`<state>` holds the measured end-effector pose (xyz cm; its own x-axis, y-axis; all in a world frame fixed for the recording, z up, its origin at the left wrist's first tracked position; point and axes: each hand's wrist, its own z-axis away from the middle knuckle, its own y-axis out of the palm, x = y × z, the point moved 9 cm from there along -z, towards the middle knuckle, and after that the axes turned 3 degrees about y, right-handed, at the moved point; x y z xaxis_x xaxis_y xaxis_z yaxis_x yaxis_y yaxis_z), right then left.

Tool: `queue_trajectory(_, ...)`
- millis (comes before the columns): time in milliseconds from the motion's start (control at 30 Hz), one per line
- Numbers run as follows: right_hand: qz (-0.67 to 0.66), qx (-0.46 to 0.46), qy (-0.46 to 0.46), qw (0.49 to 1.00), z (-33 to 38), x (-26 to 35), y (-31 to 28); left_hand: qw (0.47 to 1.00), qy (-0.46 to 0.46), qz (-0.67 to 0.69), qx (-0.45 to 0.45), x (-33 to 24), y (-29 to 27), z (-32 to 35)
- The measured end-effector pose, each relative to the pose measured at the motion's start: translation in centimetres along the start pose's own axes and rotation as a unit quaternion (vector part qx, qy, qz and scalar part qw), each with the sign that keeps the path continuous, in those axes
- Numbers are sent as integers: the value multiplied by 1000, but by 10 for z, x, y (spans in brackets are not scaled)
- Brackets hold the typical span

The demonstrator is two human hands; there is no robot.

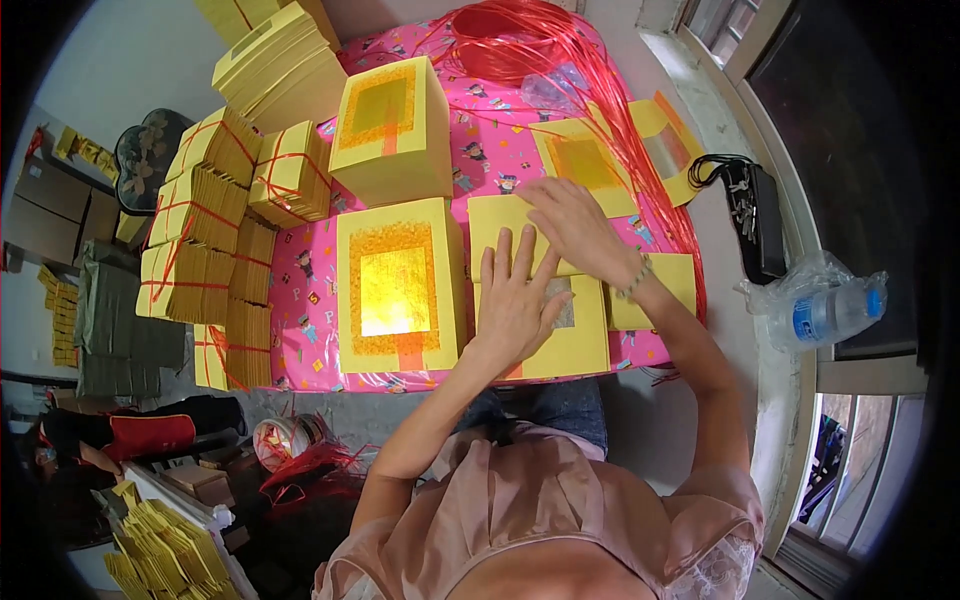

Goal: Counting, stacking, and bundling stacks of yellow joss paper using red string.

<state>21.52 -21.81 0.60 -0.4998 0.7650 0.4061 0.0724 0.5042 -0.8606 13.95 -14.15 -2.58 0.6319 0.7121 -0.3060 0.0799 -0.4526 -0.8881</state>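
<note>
My left hand (518,308) lies with its fingers spread on a yellow paper sheet (585,345), which shows part of a silver patch beside my thumb. Just beyond it, my right hand (578,232) has its fingers stretched over a yellow paper flap (490,212) at the sheet's far side. Neither hand holds anything that I can make out. Left of my hands sits a thick stack of yellow paper (352,240) with a shiny gold square on an orange print. A second such stack (400,170) stands behind it.
Bundles of yellow paper (195,215) tied with red strips are piled on the pink patterned tablecloth (305,345). Red plastic strips (625,150) run down the table's right side, across loose printed sheets (560,150). A bottle in clear plastic (825,315) and a black pouch with keys (762,225) lie on the right ledge.
</note>
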Motion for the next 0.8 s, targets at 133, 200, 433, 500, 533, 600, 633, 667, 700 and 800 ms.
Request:
queue_trajectory(133, 78, -5, -31, 996, 55, 27, -17, 1000, -1, 2, -3, 0, 0, 1)
queue_trajectory(200, 77, 21, -5, 997, 75, 29, -18, 1000, -4, -3, -5, 0, 0, 1)
queue_trajectory(433, 98, 98, 12, 990, 98, 27, -10, 1000, 1, -9, -1, -1, 0, 1)
queue_trajectory(500, 103, 108, 11, 989, 99, 26, -9, 1000, 2, -10, 1, -1, 0, 1)
queue_trajectory(533, 109, 118, 7, 987, 100, 25, -7, 1000, 3, -10, 0, -1, 0, 1)
queue_trajectory(600, 100, 119, 9, 988, 101, 24, -7, 1000, 6, -11, 1, -2, 0, 1)
queue_trajectory(633, 91, 119, 8, 989, 102, 24, -7, 1000, 6, -11, 1, -2, 0, 1)
queue_trajectory(667, 91, 122, 11, 988, 103, 23, -6, 1000, 5, -10, 1, -2, 1, 1)
queue_trajectory(700, 80, 122, 14, 989, 104, 22, -5, 1000, 4, -10, 2, -1, 1, 1)
queue_trajectory(800, 66, 123, 14, 990, 106, 21, -1, 1000, 4, -8, 0, 0, 2, 2)
